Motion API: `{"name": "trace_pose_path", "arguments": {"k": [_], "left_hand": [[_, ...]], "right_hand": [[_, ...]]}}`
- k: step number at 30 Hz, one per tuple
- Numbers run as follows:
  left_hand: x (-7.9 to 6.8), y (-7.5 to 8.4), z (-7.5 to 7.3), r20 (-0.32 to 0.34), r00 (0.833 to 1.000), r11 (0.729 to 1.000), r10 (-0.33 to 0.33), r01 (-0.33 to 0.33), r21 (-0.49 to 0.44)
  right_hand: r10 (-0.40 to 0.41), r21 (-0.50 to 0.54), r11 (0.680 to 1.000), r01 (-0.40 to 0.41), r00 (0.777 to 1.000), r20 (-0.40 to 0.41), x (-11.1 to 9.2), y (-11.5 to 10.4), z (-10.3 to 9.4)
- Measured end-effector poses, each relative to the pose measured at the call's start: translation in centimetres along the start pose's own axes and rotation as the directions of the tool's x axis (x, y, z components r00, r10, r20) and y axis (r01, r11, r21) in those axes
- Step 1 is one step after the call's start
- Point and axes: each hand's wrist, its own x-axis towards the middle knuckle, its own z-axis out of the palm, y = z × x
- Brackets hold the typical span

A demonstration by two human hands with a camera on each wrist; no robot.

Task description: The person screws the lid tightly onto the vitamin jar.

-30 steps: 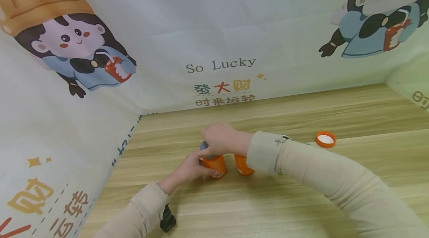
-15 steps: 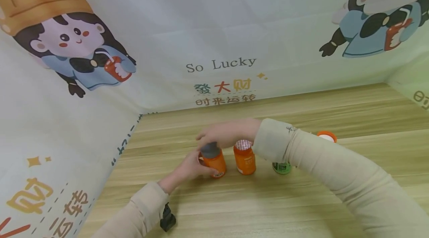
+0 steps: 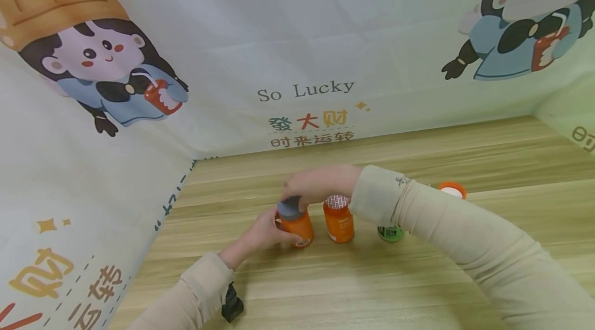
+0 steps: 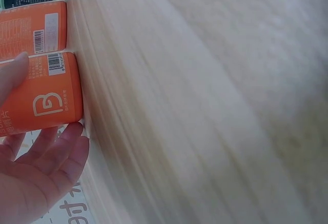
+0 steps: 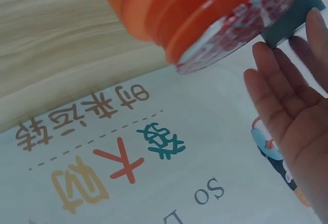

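Observation:
An orange bottle (image 3: 299, 231) with a grey lid (image 3: 290, 209) stands on the table in the head view. My left hand (image 3: 262, 232) holds its body, thumb on the near side and fingers round the far side. From above, my right hand (image 3: 321, 184) pinches the lid at its edge. In the left wrist view the bottle's printed label (image 4: 48, 98) shows between thumb and fingers. The right wrist view has the lid (image 5: 296, 20) between the fingertips of the right hand (image 5: 300, 114).
Just right stands a second orange bottle (image 3: 340, 224), lidless, with a patterned seal (image 5: 236, 32) on its mouth. A green container (image 3: 390, 233) is partly hidden by the right sleeve. Farther right lies an orange lid (image 3: 452, 189), white inside. Printed cloth (image 3: 232, 61) walls the table.
The right hand loosened and lifted its fingers off the grey lid, then curled them back onto it. Its forearm shifted, uncovering the second bottle and green container. The left hand stayed still.

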Motion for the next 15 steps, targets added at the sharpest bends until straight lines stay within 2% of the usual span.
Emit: {"name": "trace_pose_path", "arguments": {"k": [9, 15], "left_hand": [[-0.1, -0.1, 0.0, 0.008, 1.000, 1.000, 0.018, -0.018, -0.008], [-0.1, 0.0, 0.0, 0.002, 1.000, 1.000, 0.022, -0.022, -0.005]], "right_hand": [[0.148, 0.051, 0.988, -0.147, 0.989, -0.024, 0.8, -0.3, 0.4], [0.199, 0.004, 0.980, -0.199, 0.977, -0.078, 1.1, -0.5, 0.8]]}}
